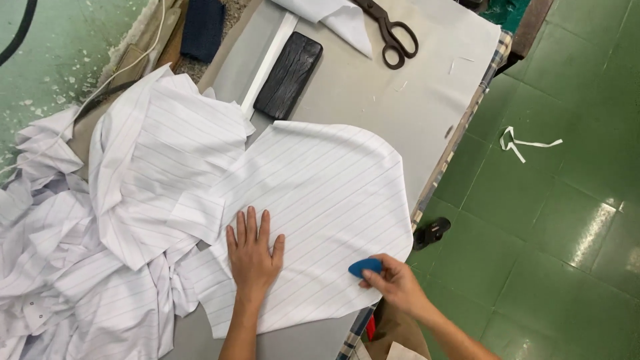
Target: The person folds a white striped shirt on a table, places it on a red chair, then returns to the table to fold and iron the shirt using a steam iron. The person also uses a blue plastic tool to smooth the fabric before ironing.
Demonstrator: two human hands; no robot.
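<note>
From the head camera, a grey-topped table with a checked cloth edge runs down the middle of the view, beside a green tiled floor. A rounded cut piece of white cloth with thin dark stripes lies flat near the table's right edge, its curved side reaching almost to that edge. The left hand rests palm down on the lower part of this piece, fingers stretched out flat and close together, holding nothing but pressing on the cloth. The right hand sits at the table's right edge, just past the cloth's rim, its fingers pinched narrowly around a small blue rounded piece of tailor's chalk, whose tip touches the cloth's lower right border. To the left, a loose heap of the same white striped cloth pieces covers the table's left side and overlaps the flat piece's left margin. Toward the far edge lie a dark rectangular block with a wood-grain surface, a long white strip just beside it, a plain white cloth piece and a pair of dark metal scissors, all well apart from both hands. On the floor lie a small black object near the table's right edge and a white scrap of tape farther out.
</note>
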